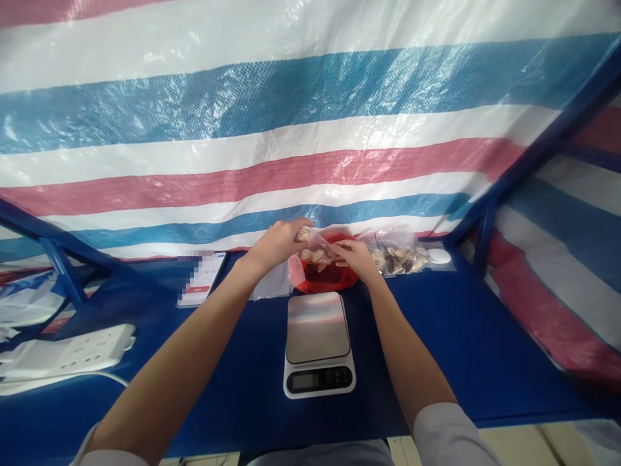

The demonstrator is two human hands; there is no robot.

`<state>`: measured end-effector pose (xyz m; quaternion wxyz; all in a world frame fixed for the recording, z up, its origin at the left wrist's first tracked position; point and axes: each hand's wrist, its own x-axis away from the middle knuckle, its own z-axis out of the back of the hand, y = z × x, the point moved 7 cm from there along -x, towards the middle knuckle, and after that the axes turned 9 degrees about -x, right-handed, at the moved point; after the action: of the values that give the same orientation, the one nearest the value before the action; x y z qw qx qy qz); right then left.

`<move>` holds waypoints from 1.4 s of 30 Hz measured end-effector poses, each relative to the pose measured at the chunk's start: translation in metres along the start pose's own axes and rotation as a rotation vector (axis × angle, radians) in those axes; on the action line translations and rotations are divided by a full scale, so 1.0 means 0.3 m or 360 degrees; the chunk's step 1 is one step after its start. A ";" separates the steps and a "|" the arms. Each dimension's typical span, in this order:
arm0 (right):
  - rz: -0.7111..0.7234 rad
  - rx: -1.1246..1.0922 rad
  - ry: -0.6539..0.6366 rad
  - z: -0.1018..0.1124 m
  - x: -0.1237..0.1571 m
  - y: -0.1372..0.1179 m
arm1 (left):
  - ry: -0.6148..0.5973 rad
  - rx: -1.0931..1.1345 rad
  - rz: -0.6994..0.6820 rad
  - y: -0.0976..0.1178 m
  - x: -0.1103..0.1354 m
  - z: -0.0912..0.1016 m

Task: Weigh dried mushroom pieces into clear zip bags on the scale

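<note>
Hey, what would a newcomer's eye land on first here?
The striped sheet, filling the upper view behind the blue table. Next, the red container near the sheet, with the left hand and right hand holding a clear bag there; the scale stands in front.

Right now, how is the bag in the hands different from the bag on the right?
The held bag is up in the left hand and right hand; the other bag lies on the table. The held bag shows mostly pale pieces; the other bag's are pale and dark. Both are see-through, with pieces inside.
</note>
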<state>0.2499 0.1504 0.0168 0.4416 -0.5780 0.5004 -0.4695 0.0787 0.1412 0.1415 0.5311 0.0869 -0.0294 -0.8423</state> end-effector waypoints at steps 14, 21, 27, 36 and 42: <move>-0.0052 0.0108 -0.0083 -0.004 -0.029 0.075 | 0.0078 0.0265 0.0052 -0.065 -0.011 -0.049; -0.0045 0.0123 -0.0063 -0.001 -0.030 0.080 | 0.0128 0.0490 -0.0003 -0.050 0.000 -0.046; -0.0042 0.0154 -0.0032 0.004 -0.029 0.070 | 0.0229 0.0511 -0.0045 -0.056 -0.019 -0.042; -0.0025 0.0118 0.0035 0.024 -0.026 0.058 | 0.0383 0.0435 -0.0068 -0.031 -0.043 -0.059; 0.0003 0.0222 0.0064 0.027 -0.024 0.053 | 0.0343 0.0508 0.0025 -0.045 -0.031 -0.059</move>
<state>0.2549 0.1561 -0.0009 0.4711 -0.5358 0.4758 -0.5143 0.0737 0.1562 0.1232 0.5173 0.2595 -0.1063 -0.8086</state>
